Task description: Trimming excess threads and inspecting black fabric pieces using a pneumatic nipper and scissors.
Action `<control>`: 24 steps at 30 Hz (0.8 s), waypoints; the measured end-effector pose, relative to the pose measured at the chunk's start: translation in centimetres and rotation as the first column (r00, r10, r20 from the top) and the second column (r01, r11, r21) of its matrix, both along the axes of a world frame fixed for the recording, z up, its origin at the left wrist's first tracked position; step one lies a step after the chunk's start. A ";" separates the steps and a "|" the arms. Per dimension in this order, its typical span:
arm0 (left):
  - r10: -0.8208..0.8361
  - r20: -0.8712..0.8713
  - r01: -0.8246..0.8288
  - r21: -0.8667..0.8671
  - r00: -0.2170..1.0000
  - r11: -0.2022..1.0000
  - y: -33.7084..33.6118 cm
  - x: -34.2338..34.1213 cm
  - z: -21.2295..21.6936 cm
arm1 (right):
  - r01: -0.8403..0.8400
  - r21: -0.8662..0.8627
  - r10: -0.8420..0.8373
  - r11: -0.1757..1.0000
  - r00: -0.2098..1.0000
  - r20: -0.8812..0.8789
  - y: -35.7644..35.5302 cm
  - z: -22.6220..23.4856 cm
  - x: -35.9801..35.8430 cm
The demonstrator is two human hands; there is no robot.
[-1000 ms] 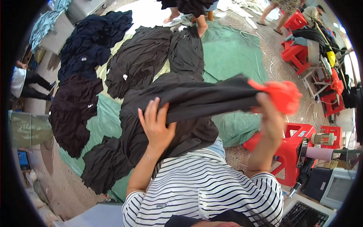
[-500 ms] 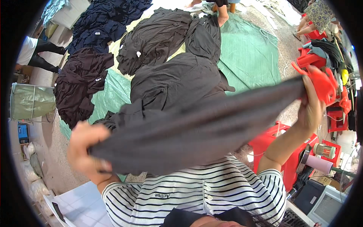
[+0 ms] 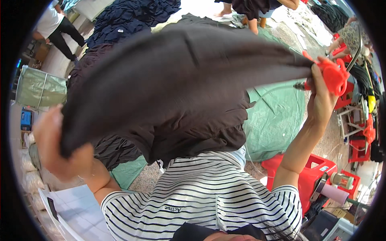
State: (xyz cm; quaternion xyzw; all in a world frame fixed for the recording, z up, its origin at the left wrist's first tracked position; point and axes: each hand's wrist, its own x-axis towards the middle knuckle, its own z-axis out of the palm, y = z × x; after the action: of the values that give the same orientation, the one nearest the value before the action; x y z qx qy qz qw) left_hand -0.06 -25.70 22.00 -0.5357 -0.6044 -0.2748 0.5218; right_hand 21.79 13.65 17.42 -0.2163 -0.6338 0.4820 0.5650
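A dark grey-brown garment point(image 3: 173, 76) is stretched in an arch in front of me, its middle blurred by motion. My left hand point(image 3: 66, 144), smeared too, grips its left end. Raised at the right, my right hand point(image 3: 321, 96) pinches the other end between thumb and fingers. A red plastic piece with loops point(image 3: 337, 76) is at the same hand, and a metal-tipped nozzle point(image 3: 300, 85) shows beside the wrist; I cannot tell how these join. Below the stretched cloth, more dark cloth point(image 3: 197, 134) lies bunched close to my body.
Green sheeting point(image 3: 277, 120) covers the floor, with navy garments point(image 3: 132, 18) heaped at the far left. A red stool point(image 3: 317, 168) stands at my right, a white table point(image 3: 86, 213) at lower left. Other people point(image 3: 60, 30) are around the far side.
Both hands have spread apart, the left moving outward, and the garment has swung up and away from my chest into an arch. A person at far left shows more.
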 end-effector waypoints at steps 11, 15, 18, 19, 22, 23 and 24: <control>0.237 0.630 0.413 -0.703 0.740 0.579 0.1 9.8 -20.2 | 0.085 -0.025 -0.024 0.996 0.526 0.850 -2.3 -21.6 6.2; 0.549 0.798 0.751 -0.516 0.247 0.412 1.0 6.1 -15.8 | 0.066 -0.098 0.051 0.993 0.509 0.860 -4.3 -20.0 5.8; 0.424 0.809 0.741 -0.564 0.407 0.365 2.1 5.5 -16.1 | -0.022 -0.017 0.026 1.000 0.580 0.814 -5.5 -17.4 5.0; 0.302 0.836 0.663 -0.547 0.458 0.511 2.9 5.1 -17.1 | -0.009 0.032 -0.019 0.999 0.630 0.777 -5.3 -17.4 5.0; 0.119 0.915 0.513 -0.320 0.386 0.796 6.3 3.0 -17.3 | 0.088 0.025 -0.079 0.996 0.686 0.723 -4.3 -17.2 5.8; 0.048 0.886 0.374 -0.243 0.460 0.895 7.2 1.7 -18.2 | 0.059 0.002 -0.043 0.998 0.684 0.728 -3.6 -17.5 5.4; -0.014 0.846 0.252 -0.142 0.533 0.957 7.9 0.5 -19.8 | 0.047 -0.021 -0.016 0.999 0.672 0.741 -2.9 -17.8 5.4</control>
State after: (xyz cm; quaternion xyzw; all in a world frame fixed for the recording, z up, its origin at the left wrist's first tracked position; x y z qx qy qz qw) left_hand 0.42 -17.80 2.19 -0.4443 -0.7658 -0.4586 0.0761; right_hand 27.20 10.72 -0.38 -0.4144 -0.7951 0.3554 0.2641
